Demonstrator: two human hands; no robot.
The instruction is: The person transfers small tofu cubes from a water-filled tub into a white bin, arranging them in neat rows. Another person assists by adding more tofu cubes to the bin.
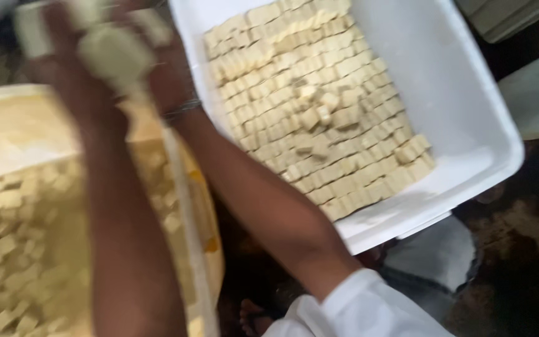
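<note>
Both my hands are raised at the upper left and blurred by motion. My left hand (63, 75) and my right hand (166, 72) press from either side on a stack of pale cream blocks (112, 53) held between them. A thin bangle (182, 109) circles my right wrist, and a white sleeve (357, 309) covers that upper arm. The stack hovers above the far end of a yellow tub (210, 243), beside the left wall of a white tub (469, 100).
The white tub holds several rows of pale cubes (319, 106) packed side by side. More loose cubes (7, 249) lie in the yellow tub. A grey round object (438, 256) and a bare foot (254, 317) are on the dark, wet floor (525, 262).
</note>
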